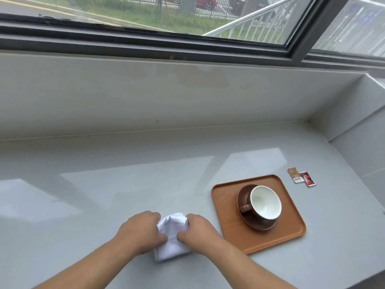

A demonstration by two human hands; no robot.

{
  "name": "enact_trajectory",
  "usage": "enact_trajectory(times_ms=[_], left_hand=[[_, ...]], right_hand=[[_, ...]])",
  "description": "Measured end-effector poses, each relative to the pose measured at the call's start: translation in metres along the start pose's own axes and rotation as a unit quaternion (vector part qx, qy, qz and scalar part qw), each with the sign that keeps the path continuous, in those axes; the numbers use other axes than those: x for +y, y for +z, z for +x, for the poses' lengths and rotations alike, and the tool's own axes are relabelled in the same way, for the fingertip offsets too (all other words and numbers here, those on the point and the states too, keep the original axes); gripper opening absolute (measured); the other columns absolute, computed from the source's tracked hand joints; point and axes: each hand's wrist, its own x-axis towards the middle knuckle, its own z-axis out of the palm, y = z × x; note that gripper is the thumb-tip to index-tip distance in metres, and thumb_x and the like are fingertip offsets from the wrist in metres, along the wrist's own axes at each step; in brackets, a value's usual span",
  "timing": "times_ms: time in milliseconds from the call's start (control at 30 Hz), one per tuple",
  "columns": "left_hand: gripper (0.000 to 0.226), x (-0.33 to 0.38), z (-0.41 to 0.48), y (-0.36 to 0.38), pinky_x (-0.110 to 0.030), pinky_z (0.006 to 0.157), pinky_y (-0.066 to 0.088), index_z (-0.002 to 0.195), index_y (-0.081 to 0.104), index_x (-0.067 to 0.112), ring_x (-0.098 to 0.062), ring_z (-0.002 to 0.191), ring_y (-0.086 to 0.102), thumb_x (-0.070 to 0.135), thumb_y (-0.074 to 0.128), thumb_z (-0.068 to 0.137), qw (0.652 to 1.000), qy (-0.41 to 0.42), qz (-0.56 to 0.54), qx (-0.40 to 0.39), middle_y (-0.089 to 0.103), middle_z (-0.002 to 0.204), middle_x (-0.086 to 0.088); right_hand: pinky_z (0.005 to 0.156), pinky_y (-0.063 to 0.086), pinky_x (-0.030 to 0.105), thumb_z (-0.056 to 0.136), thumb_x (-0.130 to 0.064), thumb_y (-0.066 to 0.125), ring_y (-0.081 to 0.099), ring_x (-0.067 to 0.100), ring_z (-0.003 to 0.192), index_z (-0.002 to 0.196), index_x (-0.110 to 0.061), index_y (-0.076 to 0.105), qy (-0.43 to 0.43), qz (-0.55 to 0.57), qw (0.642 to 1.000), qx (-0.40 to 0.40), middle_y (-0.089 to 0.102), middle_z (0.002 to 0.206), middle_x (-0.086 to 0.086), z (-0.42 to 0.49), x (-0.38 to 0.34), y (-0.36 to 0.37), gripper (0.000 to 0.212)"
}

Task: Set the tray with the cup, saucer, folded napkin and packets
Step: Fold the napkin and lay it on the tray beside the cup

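A white napkin lies on the grey counter near the front, partly folded with its far edge lifted. My left hand grips its left side and my right hand grips its right side. To the right sits an orange-brown tray. On the tray stands a brown saucer with a brown cup, white inside, its handle pointing left. Two packets, one gold-brown and one red, lie on the counter beyond the tray's far right corner.
The grey counter runs wide to the left and behind the tray. A pale wall and window sill rise at the back. A ledge closes the right side, and the counter's front edge shows at the lower right.
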Motion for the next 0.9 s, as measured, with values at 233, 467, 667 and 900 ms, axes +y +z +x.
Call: enact_trajectory(times_ms=[233,467,667,900], left_hand=[[0.039,0.019,-0.004,-0.008,-0.027,0.054,0.04,0.078,0.059,0.031,-0.006,0.062,0.059,0.069,0.06,0.067,0.982,0.019,-0.185,0.02,0.07,0.075,0.007],[0.027,0.052,-0.01,-0.006,-0.028,0.066,0.051,0.092,0.076,0.024,-0.008,0.071,0.071,0.038,0.08,0.07,0.927,0.023,-0.367,-0.074,0.08,0.088,0.003],[0.013,0.09,-0.018,0.016,-0.027,0.054,0.036,0.07,0.074,0.027,-0.005,0.049,0.049,0.035,0.078,0.079,0.936,-0.003,-0.348,-0.059,0.062,0.058,0.012],[0.03,0.128,-0.012,0.045,-0.029,0.055,0.034,0.065,0.061,0.02,-0.01,0.051,0.046,0.043,0.079,0.073,0.95,-0.028,-0.31,-0.027,0.055,0.057,0.005]], right_hand=[[0.054,0.043,0.029,0.076,-0.027,0.06,0.056,0.012,0.067,0.087,-0.026,0.051,-0.078,0.016,0.997,-0.012,0.063,0.081,-0.006,-0.016,0.004,-0.043,0.014],[0.062,0.049,0.03,0.08,-0.02,0.069,0.063,0.016,0.08,0.095,-0.027,0.065,-0.115,-0.052,0.992,-0.011,0.068,0.088,-0.006,-0.018,0.002,-0.115,0.017],[0.064,0.048,0.031,0.086,-0.02,0.065,0.062,0.021,0.087,0.101,-0.022,0.067,-0.137,-0.166,0.976,-0.038,0.067,0.098,-0.002,-0.021,0.023,-0.144,0.015],[0.059,0.046,0.033,0.089,-0.021,0.062,0.064,0.031,0.079,0.089,-0.013,0.065,-0.164,-0.292,0.941,-0.039,0.069,0.085,0.007,-0.009,0.053,-0.148,0.009]])
